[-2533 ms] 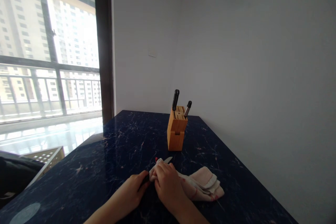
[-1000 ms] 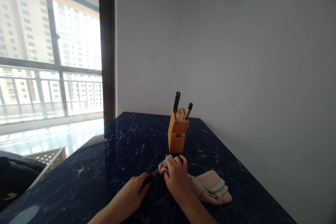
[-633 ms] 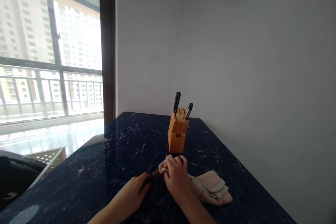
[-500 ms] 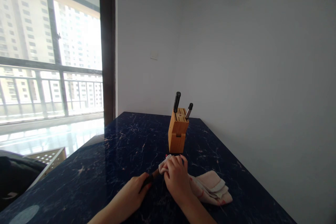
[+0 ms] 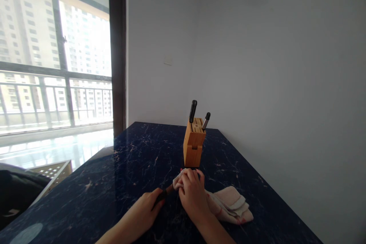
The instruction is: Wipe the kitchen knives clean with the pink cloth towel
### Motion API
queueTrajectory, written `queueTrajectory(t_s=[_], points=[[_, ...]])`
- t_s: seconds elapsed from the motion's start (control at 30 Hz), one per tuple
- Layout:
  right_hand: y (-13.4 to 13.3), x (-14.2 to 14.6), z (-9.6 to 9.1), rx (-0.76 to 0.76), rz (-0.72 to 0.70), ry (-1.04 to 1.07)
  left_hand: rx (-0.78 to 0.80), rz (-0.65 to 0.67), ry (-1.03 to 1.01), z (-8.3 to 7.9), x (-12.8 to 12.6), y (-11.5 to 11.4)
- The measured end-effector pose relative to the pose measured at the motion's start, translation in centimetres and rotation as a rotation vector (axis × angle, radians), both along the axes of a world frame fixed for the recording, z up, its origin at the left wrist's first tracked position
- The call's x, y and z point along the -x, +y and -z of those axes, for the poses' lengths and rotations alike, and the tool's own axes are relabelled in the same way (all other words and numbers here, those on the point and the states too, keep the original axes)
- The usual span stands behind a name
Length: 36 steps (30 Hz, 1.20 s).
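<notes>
Landmark: wooden knife block (image 5: 193, 150), upright on the dark blue, marble-patterned desk (image 5: 143, 156). Two handles project from its top: a black handle (image 5: 193, 111) at the left, and a shorter black-and-silver handle (image 5: 206, 121) at the right.

Hands: both nearer the camera than the block. Left hand (image 5: 146, 206), to the near left of the block, is closed round the dark grip of a knife (image 5: 162, 196). The knife slants up toward the block's base; a short brownish stretch shows past the grip, the remainder hidden by cloth and fingers. Right hand (image 5: 192, 190), just in front of the block, is curled over a bunched end of the pale cloth (image 5: 230, 204), pinching it about the knife. Rest of cloth: folded, red-marked, lying on the desk to the near right of the block.

Wall switch (image 5: 167, 60): behind the block, higher, to its left.
</notes>
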State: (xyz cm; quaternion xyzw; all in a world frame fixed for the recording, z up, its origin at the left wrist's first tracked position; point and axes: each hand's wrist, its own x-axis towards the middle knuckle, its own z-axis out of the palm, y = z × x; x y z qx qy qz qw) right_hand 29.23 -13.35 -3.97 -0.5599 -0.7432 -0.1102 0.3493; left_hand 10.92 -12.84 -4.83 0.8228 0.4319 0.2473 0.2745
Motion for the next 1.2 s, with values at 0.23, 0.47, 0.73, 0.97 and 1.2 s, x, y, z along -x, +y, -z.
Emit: queueTrajectory(t_s=[0.23, 0.47, 0.73, 0.97, 1.2], points=[[0.03, -0.07, 0.11, 0.013, -0.001, 0.008, 0.003, -0.013, 0.015, -0.23, 0.02, -0.19], [0.08, -0.06, 0.10, 0.028, -0.001, 0.018, -0.004, -0.015, 0.025, -0.14, -0.02, -0.14], [-0.11, -0.07, -0.12, 0.039, -0.015, 0.019, 0.001, -0.008, 0.015, -0.30, -0.04, -0.24], [-0.19, -0.04, -0.28, 0.024, 0.039, -0.042, 0.017, -0.017, 0.025, -0.41, -0.04, -0.24], [-0.30, 0.30, -0.07, 0.033, 0.030, -0.063, 0.016, -0.023, 0.012, -0.56, -0.09, -0.31]])
